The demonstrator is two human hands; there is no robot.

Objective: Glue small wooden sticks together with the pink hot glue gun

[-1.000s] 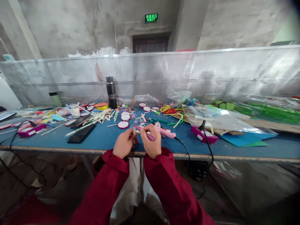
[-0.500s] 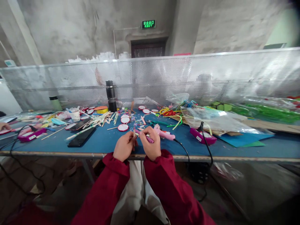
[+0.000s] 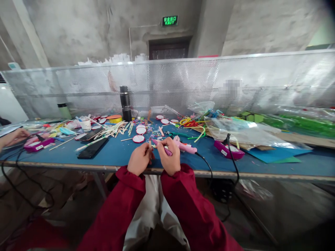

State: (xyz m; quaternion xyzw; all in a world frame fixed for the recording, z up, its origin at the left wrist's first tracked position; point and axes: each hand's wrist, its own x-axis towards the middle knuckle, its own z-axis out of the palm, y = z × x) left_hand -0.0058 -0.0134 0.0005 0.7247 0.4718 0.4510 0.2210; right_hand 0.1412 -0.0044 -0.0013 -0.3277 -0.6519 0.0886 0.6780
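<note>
Near the table's front edge, my left hand pinches a small wooden stick, held upright. My right hand is closed around a purple pen, its tip close to the stick; I cannot tell whether they touch. A pink glue gun with a black cable lies just right of my right hand. Beyond my hands are round white discs with red rims, one of them a disc close to my left hand. Small colourful bits are scattered behind them.
A black bottle stands behind a heap of wooden sticks. A black phone lies left. Purple boxes sit at both sides, one a box with a cable. At far left is another person's hand. Plastic sheeting covers the right.
The view has shifted slightly. The purple pen's tip now points at the stick's upper end. At far left, the other person's hand has come further into view.
</note>
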